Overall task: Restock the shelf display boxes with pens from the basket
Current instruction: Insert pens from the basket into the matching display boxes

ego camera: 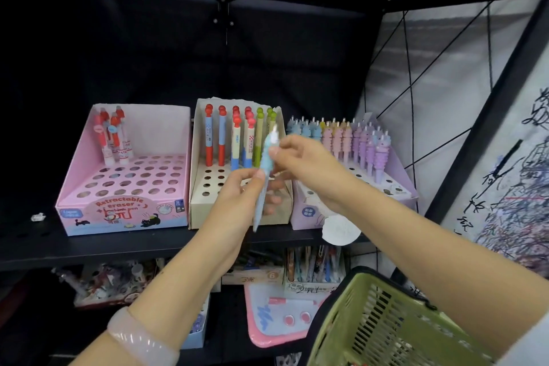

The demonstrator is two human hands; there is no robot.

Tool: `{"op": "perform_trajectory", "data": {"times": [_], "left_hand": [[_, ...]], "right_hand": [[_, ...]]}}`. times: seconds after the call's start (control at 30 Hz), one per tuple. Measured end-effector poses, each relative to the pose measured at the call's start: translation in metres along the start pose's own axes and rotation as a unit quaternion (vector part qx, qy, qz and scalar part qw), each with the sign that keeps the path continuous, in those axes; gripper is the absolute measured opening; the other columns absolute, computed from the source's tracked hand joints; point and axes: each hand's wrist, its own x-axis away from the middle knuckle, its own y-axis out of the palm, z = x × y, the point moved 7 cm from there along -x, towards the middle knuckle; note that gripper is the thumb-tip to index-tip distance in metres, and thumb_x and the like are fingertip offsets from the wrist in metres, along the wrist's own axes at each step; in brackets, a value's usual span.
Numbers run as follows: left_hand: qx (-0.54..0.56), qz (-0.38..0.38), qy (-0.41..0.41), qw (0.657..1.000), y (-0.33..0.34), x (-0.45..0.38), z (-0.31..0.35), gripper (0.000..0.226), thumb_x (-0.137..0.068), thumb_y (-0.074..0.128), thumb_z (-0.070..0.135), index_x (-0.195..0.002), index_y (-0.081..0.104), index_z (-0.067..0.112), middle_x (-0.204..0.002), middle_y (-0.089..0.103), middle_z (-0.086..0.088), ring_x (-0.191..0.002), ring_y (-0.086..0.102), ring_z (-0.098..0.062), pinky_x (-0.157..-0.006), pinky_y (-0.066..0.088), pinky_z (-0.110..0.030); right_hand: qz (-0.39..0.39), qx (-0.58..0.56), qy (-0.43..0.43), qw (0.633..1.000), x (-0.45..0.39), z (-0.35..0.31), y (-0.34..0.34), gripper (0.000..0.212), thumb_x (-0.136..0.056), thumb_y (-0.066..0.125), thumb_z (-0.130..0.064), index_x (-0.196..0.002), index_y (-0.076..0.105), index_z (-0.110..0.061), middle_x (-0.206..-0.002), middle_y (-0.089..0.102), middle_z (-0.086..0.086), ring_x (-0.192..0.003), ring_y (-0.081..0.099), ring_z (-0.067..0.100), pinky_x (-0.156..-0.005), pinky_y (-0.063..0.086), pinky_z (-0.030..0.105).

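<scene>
While pinched between both hands, blue pen (265, 171): left hand (237, 196) low; right hand (303, 157) at its top.

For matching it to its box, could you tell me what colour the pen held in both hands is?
Light blue, with a pale whitish top; the head view shows the pen best.

Small white object (37, 217): on the black shelf, left of the boxes, apart from them; too blurred to identify.
Round white sticker (341, 229): at the shelf's front edge, right of centre.
Pink-framed whiteboard (267, 321): on the lower shelf, lying tilted, with a pink marker (291, 301) and two round pink magnets (297, 318) on it.
Scribbled paper (514, 202): on the far right, covered in dark pen strokes.
Bracelet (142, 339): pale pink, near left.
</scene>
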Motion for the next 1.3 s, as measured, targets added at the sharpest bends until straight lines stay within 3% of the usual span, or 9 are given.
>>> {"op": "perform_trajectory", "data": {"times": [0.1, 0.2, 0.27, 0.43, 0.57, 0.8, 1.03, 1.13, 1.3], "left_hand": [[-0.067, 0.002, 0.037, 0.997, -0.008, 0.0, 0.009, 0.015, -0.096, 0.045, 0.03, -0.107, 0.054, 0.035, -0.107, 0.064, 0.009, -0.1, 0.062, -0.006, -0.09, 0.048, -0.027], [-0.108, -0.003, 0.059, 0.992, -0.016, 0.003, 0.016, 0.02, -0.096, 0.045, 0.026, -0.109, 0.055, 0.038, -0.114, 0.058, 0.021, -0.109, 0.054, 0.001, -0.093, 0.042, -0.023], [-0.112, 0.001, 0.056, 0.992, -0.019, 0.005, 0.015, 0.023, -0.096, 0.045, 0.021, -0.109, 0.056, 0.036, -0.113, 0.058, 0.022, -0.11, 0.053, 0.001, -0.09, 0.041, -0.02], [-0.117, -0.001, 0.051, 0.992, -0.021, 0.008, 0.013, 0.025, -0.097, 0.044, 0.017, -0.104, 0.057, 0.037, -0.114, 0.059, 0.018, -0.111, 0.054, -0.001, -0.098, 0.04, -0.026], [-0.113, 0.002, 0.051, 0.992, -0.024, 0.007, 0.012, 0.024, -0.097, 0.043, 0.017, -0.108, 0.058, 0.033, -0.114, 0.06, 0.017, -0.109, 0.055, -0.001, -0.093, 0.042, -0.019], [-0.107, 0.005, 0.055, 0.993, -0.024, 0.009, 0.013, 0.024, -0.096, 0.044, 0.016, -0.1, 0.059, 0.035, -0.11, 0.063, 0.015, -0.109, 0.056, -0.001, -0.098, 0.042, -0.025], [-0.112, 0.006, 0.058, 0.992, -0.023, 0.011, 0.013, 0.025, -0.096, 0.045, 0.015, -0.099, 0.06, 0.035, -0.109, 0.063, 0.016, -0.109, 0.056, -0.003, -0.099, 0.042, -0.028], [-0.113, 0.002, 0.057, 0.992, -0.02, 0.013, 0.014, 0.025, -0.096, 0.044, 0.016, -0.1, 0.059, 0.036, -0.109, 0.063, 0.016, -0.11, 0.056, -0.004, -0.097, 0.042, -0.026], [-0.125, -0.02, 0.059, 0.99, -0.014, 0.021, 0.014, 0.026, -0.097, 0.044, 0.014, -0.104, 0.055, 0.037, -0.11, 0.063, 0.017, -0.11, 0.056, -0.003, -0.095, 0.043, -0.025]], "right_hand": [[0.152, -0.03, -0.029, 0.988, -0.015, -0.008, -0.044, 0.007, -0.096, 0.049, -0.019, -0.091, 0.054, -0.017, -0.083, 0.067, 0.0, -0.068, 0.066, 0.007, -0.063, 0.055, 0.018], [0.293, 0.063, -0.064, 0.952, -0.024, -0.01, -0.087, 0.007, -0.095, 0.051, -0.021, -0.094, 0.049, -0.013, -0.088, 0.067, 0.009, -0.078, 0.067, 0.019, -0.075, 0.056, 0.034], [0.322, 0.129, -0.063, 0.936, -0.031, -0.004, -0.095, 0.01, -0.094, 0.052, -0.023, -0.095, 0.048, -0.013, -0.086, 0.065, 0.008, -0.08, 0.066, 0.023, -0.075, 0.054, 0.038], [0.29, 0.226, -0.06, 0.928, -0.046, 0.014, -0.079, 0.016, -0.094, 0.053, -0.022, -0.103, 0.051, -0.009, -0.069, 0.053, -0.01, -0.061, 0.051, 0.003, -0.052, 0.04, 0.01], [0.284, 0.238, -0.07, 0.926, -0.051, 0.009, -0.076, 0.011, -0.094, 0.054, -0.023, -0.094, 0.047, -0.014, -0.073, 0.062, 0.002, -0.068, 0.058, 0.015, -0.062, 0.048, 0.027], [0.282, 0.256, -0.066, 0.922, -0.053, 0.013, -0.08, 0.014, -0.094, 0.054, -0.023, -0.09, 0.044, -0.014, -0.069, 0.056, 0.001, -0.06, 0.051, 0.011, -0.051, 0.039, 0.019], [0.22, 0.309, -0.013, 0.925, -0.061, 0.034, -0.065, 0.023, -0.096, 0.048, -0.024, -0.104, 0.05, -0.003, -0.075, 0.062, 0.011, -0.066, 0.057, 0.022, -0.055, 0.044, 0.029], [0.167, 0.366, 0.038, 0.915, -0.066, 0.043, -0.058, 0.023, -0.097, 0.046, -0.025, -0.106, 0.051, -0.004, -0.072, 0.057, 0.004, -0.064, 0.054, 0.02, -0.051, 0.04, 0.029], [0.134, 0.357, 0.069, 0.922, -0.052, 0.061, -0.049, 0.03, -0.097, 0.047, -0.027, -0.113, 0.053, -0.002, -0.092, 0.062, 0.013, -0.078, 0.056, 0.024, -0.071, 0.046, 0.034]]}}
